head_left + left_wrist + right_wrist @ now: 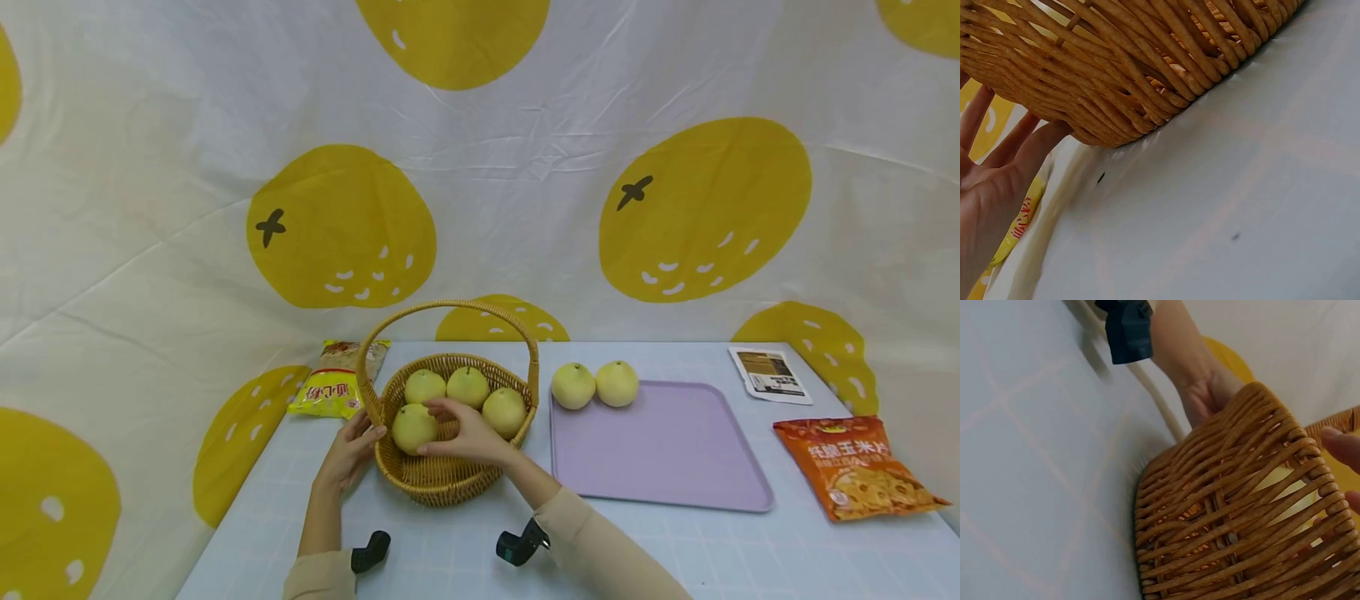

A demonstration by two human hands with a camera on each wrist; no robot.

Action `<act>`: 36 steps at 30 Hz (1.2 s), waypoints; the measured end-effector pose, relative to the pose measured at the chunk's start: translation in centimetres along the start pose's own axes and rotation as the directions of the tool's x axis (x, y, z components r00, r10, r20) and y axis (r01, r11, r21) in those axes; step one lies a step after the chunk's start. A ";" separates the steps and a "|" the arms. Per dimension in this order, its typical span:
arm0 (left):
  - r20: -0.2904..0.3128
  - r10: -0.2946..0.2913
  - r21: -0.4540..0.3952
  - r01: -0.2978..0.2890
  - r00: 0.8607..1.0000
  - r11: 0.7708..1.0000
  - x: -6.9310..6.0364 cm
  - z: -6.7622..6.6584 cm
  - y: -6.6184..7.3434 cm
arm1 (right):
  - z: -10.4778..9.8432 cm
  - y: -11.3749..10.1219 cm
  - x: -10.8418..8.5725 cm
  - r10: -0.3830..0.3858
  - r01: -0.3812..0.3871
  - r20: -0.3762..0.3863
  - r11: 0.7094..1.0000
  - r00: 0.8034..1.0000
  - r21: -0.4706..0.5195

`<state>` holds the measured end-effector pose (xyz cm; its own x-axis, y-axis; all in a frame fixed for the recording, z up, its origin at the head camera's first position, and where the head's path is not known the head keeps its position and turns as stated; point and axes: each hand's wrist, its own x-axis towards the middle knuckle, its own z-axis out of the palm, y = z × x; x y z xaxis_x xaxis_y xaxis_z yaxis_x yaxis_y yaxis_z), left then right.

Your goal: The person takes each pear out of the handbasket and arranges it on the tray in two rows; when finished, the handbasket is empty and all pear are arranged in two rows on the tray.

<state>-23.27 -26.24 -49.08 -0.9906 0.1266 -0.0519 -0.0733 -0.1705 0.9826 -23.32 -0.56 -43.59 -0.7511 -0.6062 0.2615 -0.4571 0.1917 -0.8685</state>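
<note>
A brown wicker basket (442, 492) with a tall arched handle stands on the table, holding several round, pale yellow-green pears. At its left side my left hand (351, 450) touches the outer wall below the handle's base. In the left wrist view, the fingers (1029, 147) reach along the wicker, fairly straight and spread apart. My right hand (471, 435) reaches in over the near right rim. Its thumb and fingers pinch the front-left pear (414, 430) inside the basket. The right wrist view shows only its fingertips (1342, 449) above the rim.
Two pears (573, 386) sit at the back-left corner of a purple tray (660, 450) on the right. A yellow food bag (330, 392) lies behind the left hand. An orange snack bag (855, 467) and a white pouch (770, 375) lie far right.
</note>
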 end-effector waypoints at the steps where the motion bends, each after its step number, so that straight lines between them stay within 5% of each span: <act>1: 0.001 0.000 0.001 0.000 1.000 1.000 0.0 0.0 0.0 | 0.1 0.0 0.2 0.003 -0.003 -0.007 1.000 1.000 -0.014; 7: 0.014 0.021 0.024 -0.021 1.000 1.000 0.0 -0.1 -0.1 | 0.6 0.4 1.1 0.021 -0.021 0.001 0.997 1.000 -0.074; 16: 0.077 0.165 0.036 -0.168 0.983 0.985 0.2 -0.6 -0.9 | 0.9 0.7 2.0 0.115 -0.098 0.073 0.975 0.991 -0.201; 24: 0.027 0.078 0.023 -0.079 0.997 0.997 0.1 -0.4 -0.5 | 1.0 1.1 2.6 0.142 -0.130 0.047 0.971 0.989 -0.201; 30: 0.024 0.047 0.009 -0.048 0.999 0.999 0.0 -0.2 -0.2 | 0.9 1.2 2.6 0.121 -0.090 0.134 0.971 0.984 -0.221; 36: 0.015 0.040 0.029 -0.040 0.999 0.999 0.0 -0.2 -0.3 | 1.0 0.8 2.2 0.169 -0.129 0.167 0.966 0.971 -0.224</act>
<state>-23.28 -26.41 -49.39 -0.9909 0.1340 -0.0103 -0.0301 -0.1467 0.9887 -24.83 -2.49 -44.13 -0.7270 -0.6856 0.0372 -0.4514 0.4364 -0.7783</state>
